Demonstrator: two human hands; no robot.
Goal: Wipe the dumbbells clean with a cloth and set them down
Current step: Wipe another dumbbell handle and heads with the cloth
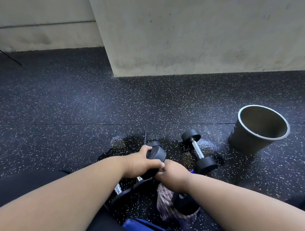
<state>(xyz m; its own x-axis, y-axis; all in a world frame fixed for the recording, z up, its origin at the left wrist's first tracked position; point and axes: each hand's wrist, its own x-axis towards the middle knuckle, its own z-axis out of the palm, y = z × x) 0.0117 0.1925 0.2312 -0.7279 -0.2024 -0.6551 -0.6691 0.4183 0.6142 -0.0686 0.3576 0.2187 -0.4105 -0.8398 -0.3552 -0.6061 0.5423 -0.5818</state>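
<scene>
A black dumbbell is held tilted above the floor. My left hand (142, 163) grips its upper head (156, 153). My right hand (174, 174) is closed around its middle together with a striped cloth (164, 199), which hangs down beside the lower head (186, 204). The handle is hidden under my right hand. A second dumbbell (197, 150) with a chrome handle lies on the floor to the right, untouched. Part of another dumbbell (122, 193) shows under my left forearm.
A grey bucket (244, 137) stands on the speckled rubber floor at the right. A wet patch (122, 142) spreads around the dumbbells. A pale wall column (168, 59) rises ahead. A blue object (142, 226) lies near my legs.
</scene>
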